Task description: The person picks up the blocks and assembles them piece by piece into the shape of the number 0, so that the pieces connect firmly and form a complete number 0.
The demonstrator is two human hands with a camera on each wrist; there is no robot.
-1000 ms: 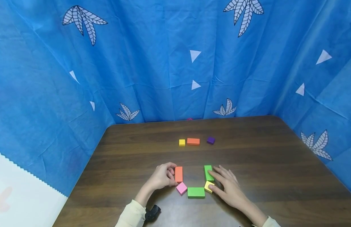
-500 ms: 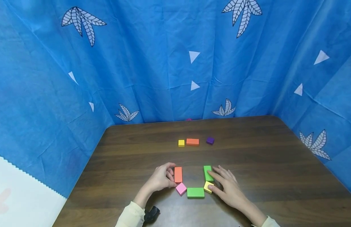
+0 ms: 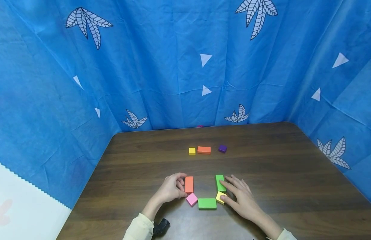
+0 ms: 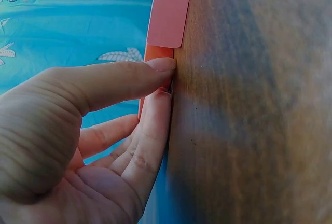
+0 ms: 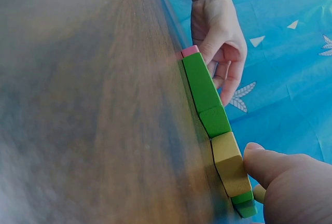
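My left hand [image 3: 170, 188] is at the left side of an orange block [image 3: 189, 184], gripping it with the thumb at its near end and the index finger at its far end. A pink block [image 3: 192, 199] lies turned at an angle just below that one. At the front lies a green block [image 3: 207, 204] set crosswise. My right hand [image 3: 241, 200] rests with extended fingers on the other side. Its index fingertip lies on an upright-running green block [image 3: 219, 181], and its thumb touches the small yellow block [image 5: 230, 164]. Together these blocks form a U shape.
Further back on the wooden table [image 3: 143, 156] lie a yellow cube [image 3: 192, 151], an orange block [image 3: 204, 150] and a purple block [image 3: 222, 149]. Beside the left wrist is a black object [image 3: 161, 227]. A blue curtain [image 3: 185, 66] hangs behind the table.
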